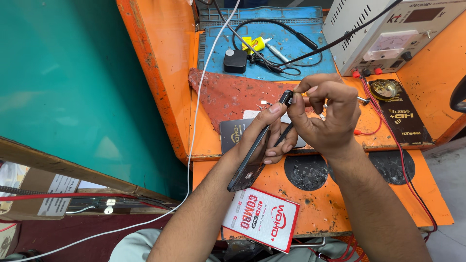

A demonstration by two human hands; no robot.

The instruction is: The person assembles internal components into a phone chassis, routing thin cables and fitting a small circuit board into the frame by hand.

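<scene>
Steady the slim black smartphone (pixel 252 160) edgewise in clenched left hand (pixel 269 138); pinch gently at top corner with closed right hand (pixel 327 114).

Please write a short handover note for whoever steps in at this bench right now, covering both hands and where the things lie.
Left hand: holds a dark smartphone on edge, its top end raised, above the orange workbench.
Right hand: fingertips pinch at the phone's top end; what they grip is too small to tell. A thin dark tool lies between the hands.
Nearby: a red cloth and blue mat behind, a grey power supply at the back right, a white-and-red packet at the near edge.
Done: phone is in hand. Left: the work at its top end appears under way.
</scene>
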